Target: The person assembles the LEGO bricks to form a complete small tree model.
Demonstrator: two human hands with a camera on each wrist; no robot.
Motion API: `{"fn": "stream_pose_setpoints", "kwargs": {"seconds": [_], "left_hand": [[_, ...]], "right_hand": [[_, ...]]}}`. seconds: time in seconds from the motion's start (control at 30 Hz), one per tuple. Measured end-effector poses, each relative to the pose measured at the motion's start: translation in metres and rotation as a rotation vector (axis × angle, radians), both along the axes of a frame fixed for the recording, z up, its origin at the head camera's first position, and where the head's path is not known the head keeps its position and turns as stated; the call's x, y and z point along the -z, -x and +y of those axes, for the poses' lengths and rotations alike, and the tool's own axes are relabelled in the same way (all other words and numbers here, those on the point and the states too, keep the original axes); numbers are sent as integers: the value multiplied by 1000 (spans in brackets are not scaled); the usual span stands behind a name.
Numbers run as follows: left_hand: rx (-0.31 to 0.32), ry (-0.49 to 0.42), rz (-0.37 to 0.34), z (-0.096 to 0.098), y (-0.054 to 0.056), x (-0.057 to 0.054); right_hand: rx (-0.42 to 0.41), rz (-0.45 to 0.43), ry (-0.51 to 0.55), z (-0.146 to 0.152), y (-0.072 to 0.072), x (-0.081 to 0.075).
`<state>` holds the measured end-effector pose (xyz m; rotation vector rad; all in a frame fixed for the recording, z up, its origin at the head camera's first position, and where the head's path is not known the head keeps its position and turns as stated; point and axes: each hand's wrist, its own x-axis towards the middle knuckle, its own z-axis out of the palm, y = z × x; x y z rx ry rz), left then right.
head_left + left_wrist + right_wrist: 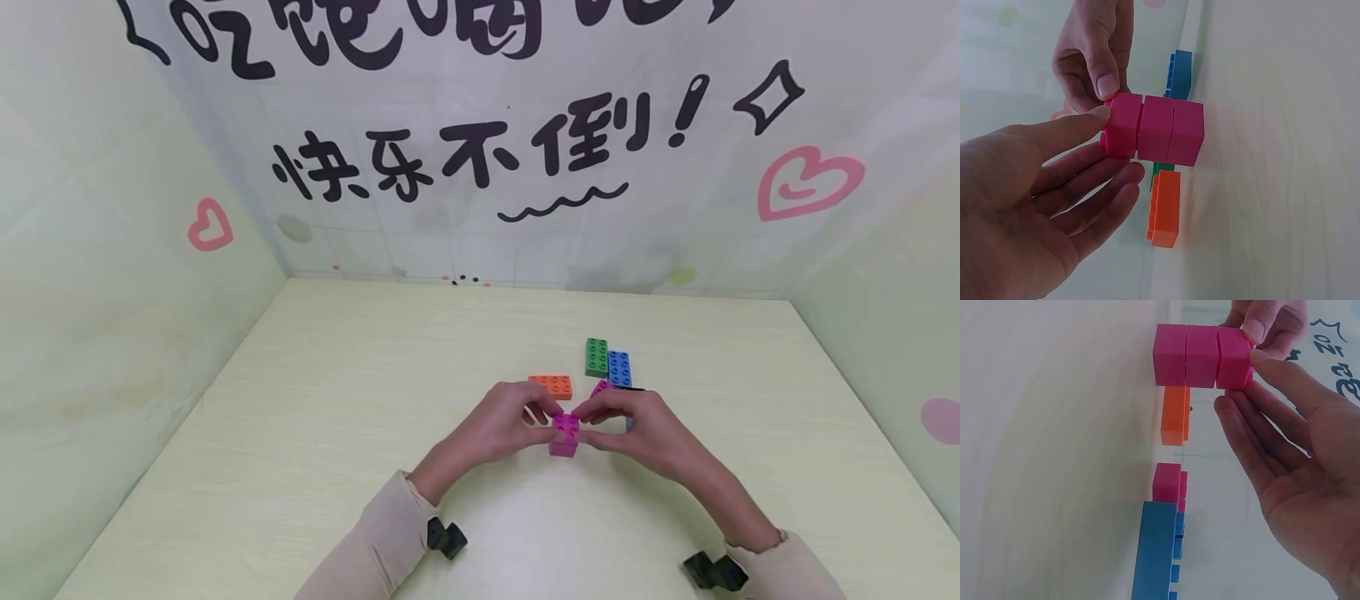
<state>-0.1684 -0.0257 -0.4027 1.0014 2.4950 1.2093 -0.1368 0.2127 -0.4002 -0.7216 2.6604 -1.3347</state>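
A stack of three pink building bricks [563, 448] stands on the table between the hands. My left hand [510, 422] pinches the top pink brick [1124, 125] from the left, thumb in front and fingers behind. From the opposite side my right hand [643, 427] grips the same brick between thumb and fingers. In the left wrist view a thin gap shows between the top brick and the middle pink brick [1155, 129]. The bottom pink brick [1169, 355] rests on the tabletop.
Behind the stack lies an orange brick [551, 387]. Farther back are a green brick [596, 357] and a blue brick [620, 368]. Another pink brick [1166, 482] and a long blue brick [1155, 550] lie near my right hand. Printed cloth walls [450, 242] border the table [360, 367].
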Motion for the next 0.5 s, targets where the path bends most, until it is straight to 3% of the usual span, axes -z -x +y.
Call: {"fn": "stream_pose_setpoints", "kwargs": {"seconds": [0.5], "left_hand": [[-20,18,-14,3,-2,-2]], "right_hand": [[1,12,-25,-1,1,3]]}}
